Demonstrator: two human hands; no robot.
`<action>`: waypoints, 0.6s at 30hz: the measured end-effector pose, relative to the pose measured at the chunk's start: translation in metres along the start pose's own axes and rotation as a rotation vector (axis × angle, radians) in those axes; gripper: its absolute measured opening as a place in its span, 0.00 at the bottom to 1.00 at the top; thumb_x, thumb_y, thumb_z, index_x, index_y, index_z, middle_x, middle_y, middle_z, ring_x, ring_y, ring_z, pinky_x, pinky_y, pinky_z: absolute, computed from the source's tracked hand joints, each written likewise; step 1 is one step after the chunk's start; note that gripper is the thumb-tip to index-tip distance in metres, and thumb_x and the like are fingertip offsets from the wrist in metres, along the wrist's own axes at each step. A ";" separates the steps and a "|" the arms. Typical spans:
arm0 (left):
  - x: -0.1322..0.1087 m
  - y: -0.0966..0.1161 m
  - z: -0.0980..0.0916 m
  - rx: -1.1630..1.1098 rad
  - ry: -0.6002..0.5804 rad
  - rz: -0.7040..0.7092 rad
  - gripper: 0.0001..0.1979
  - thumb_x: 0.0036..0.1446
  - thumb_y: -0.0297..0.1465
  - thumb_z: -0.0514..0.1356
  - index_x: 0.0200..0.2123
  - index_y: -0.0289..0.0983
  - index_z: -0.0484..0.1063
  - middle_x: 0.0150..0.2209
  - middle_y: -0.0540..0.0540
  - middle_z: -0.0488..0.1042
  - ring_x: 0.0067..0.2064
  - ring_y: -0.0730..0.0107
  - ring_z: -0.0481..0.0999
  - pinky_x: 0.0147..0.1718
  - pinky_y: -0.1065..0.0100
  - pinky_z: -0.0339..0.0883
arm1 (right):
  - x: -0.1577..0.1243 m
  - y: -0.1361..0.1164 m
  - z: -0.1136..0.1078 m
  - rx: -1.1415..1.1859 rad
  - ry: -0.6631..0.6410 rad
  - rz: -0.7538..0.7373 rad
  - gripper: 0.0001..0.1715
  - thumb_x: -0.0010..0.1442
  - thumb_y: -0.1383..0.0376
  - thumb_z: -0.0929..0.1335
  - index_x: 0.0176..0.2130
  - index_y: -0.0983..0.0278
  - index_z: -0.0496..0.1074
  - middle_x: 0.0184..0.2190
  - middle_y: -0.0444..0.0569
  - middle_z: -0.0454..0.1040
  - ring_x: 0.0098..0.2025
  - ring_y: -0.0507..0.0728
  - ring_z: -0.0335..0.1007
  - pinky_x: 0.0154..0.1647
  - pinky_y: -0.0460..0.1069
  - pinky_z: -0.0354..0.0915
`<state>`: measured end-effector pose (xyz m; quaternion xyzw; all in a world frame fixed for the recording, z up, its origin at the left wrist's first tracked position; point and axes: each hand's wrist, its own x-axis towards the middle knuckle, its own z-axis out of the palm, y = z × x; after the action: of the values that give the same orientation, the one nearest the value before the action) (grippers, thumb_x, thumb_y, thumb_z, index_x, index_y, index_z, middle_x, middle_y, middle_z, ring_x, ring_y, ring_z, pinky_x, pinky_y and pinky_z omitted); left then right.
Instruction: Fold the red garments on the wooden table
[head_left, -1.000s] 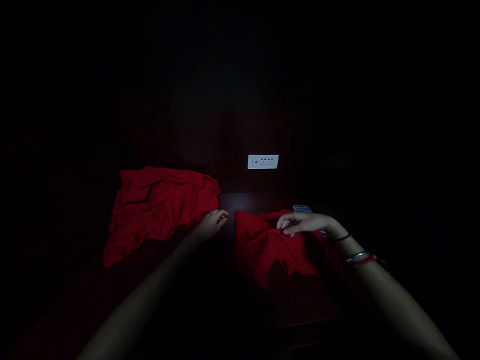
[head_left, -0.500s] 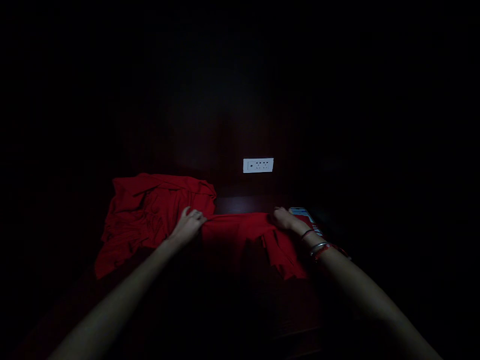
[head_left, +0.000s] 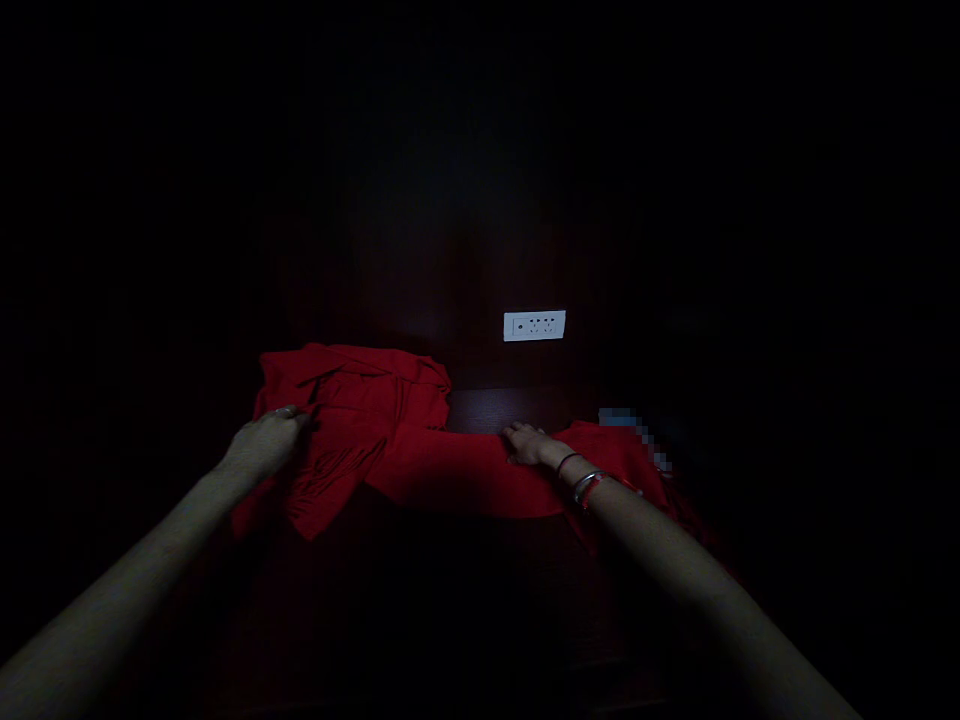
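The scene is very dark. A red cloth (head_left: 457, 470) lies stretched across a dark wooden surface (head_left: 495, 408), running from a crumpled red heap (head_left: 352, 400) on the left to the right side. My left hand (head_left: 266, 445) rests on the left part of the heap, its fingers curled over the fabric. Pressed flat on the cloth's upper edge near the middle is my right hand (head_left: 529, 445), fingers stretched out, with bangles on the wrist. Whether heap and cloth are one piece I cannot tell.
A white socket plate (head_left: 534, 325) sits on the dark back wall above the surface. A small bluish object (head_left: 622, 418), blurred, lies at the right behind the cloth. Everything else around is in darkness.
The red cloth on the right has been spread leftward until it meets the heap. My left hand moved left onto the heap; my right hand slid left along the cloth's top edge.
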<state>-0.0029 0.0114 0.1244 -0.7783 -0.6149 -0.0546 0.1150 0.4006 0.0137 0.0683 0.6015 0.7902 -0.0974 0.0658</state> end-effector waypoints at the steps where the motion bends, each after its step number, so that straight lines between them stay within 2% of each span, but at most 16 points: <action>1: 0.005 0.015 -0.002 0.027 0.036 -0.018 0.14 0.53 0.27 0.45 0.37 0.31 0.68 0.41 0.32 0.67 0.39 0.51 0.70 0.33 0.56 0.63 | 0.000 0.005 0.001 -0.008 0.023 0.020 0.34 0.50 0.62 0.66 0.55 0.64 0.56 0.56 0.60 0.54 0.56 0.65 0.51 0.50 0.60 0.55; 3: 0.015 0.042 -0.005 0.068 0.076 -0.059 0.17 0.56 0.33 0.43 0.41 0.32 0.67 0.45 0.29 0.64 0.42 0.44 0.68 0.33 0.53 0.62 | 0.000 0.020 -0.001 -0.026 0.054 0.075 0.32 0.52 0.63 0.64 0.55 0.65 0.56 0.56 0.61 0.54 0.57 0.65 0.50 0.50 0.61 0.55; 5: 0.025 0.061 -0.004 0.034 0.083 -0.075 0.20 0.55 0.39 0.45 0.44 0.33 0.66 0.47 0.29 0.63 0.46 0.39 0.65 0.35 0.49 0.61 | -0.001 0.035 -0.003 -0.040 0.048 0.137 0.29 0.51 0.64 0.65 0.53 0.65 0.60 0.54 0.62 0.59 0.54 0.65 0.55 0.47 0.60 0.57; 7: 0.032 0.076 0.003 -0.007 0.057 -0.026 0.20 0.54 0.38 0.49 0.46 0.33 0.65 0.49 0.29 0.62 0.49 0.38 0.62 0.40 0.46 0.58 | -0.002 0.047 -0.004 -0.043 0.010 0.175 0.23 0.49 0.66 0.66 0.47 0.65 0.66 0.46 0.60 0.67 0.47 0.64 0.64 0.42 0.57 0.62; 9: 0.037 0.092 0.015 -0.033 0.029 0.061 0.19 0.53 0.35 0.51 0.47 0.33 0.65 0.51 0.31 0.62 0.53 0.42 0.59 0.45 0.47 0.56 | -0.002 0.052 -0.004 -0.035 -0.010 0.160 0.15 0.50 0.67 0.65 0.40 0.66 0.71 0.38 0.58 0.72 0.40 0.61 0.69 0.36 0.52 0.64; 11: 0.041 0.114 0.028 -0.085 -0.001 0.177 0.20 0.53 0.33 0.51 0.49 0.34 0.63 0.53 0.34 0.60 0.57 0.48 0.54 0.50 0.50 0.53 | -0.002 0.050 -0.006 -0.023 0.016 0.098 0.12 0.51 0.68 0.64 0.36 0.67 0.72 0.36 0.57 0.73 0.38 0.58 0.69 0.35 0.48 0.63; 14: 0.047 0.158 0.044 -0.249 -0.078 0.347 0.25 0.53 0.35 0.50 0.55 0.36 0.54 0.58 0.38 0.53 0.60 0.54 0.47 0.54 0.53 0.47 | -0.003 0.035 -0.021 0.014 0.114 -0.055 0.12 0.54 0.68 0.62 0.38 0.68 0.70 0.38 0.55 0.72 0.39 0.54 0.67 0.37 0.45 0.60; 16: 0.053 0.189 0.047 -0.392 -0.138 0.397 0.32 0.53 0.38 0.51 0.59 0.35 0.47 0.61 0.38 0.48 0.61 0.54 0.42 0.55 0.52 0.45 | -0.009 0.024 -0.039 0.072 0.220 -0.223 0.11 0.55 0.67 0.62 0.38 0.68 0.68 0.36 0.52 0.72 0.36 0.52 0.66 0.36 0.44 0.59; 18: 0.060 0.214 0.043 -0.558 -0.174 0.413 0.36 0.50 0.41 0.53 0.59 0.34 0.44 0.61 0.38 0.47 0.61 0.53 0.45 0.54 0.52 0.45 | -0.019 0.016 -0.059 0.151 0.320 -0.392 0.09 0.55 0.67 0.62 0.36 0.69 0.68 0.32 0.49 0.71 0.32 0.50 0.64 0.33 0.44 0.58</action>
<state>0.2161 0.0320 0.0720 -0.8893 -0.4135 -0.1296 -0.1460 0.4214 0.0138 0.1287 0.4479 0.8825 -0.0704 -0.1253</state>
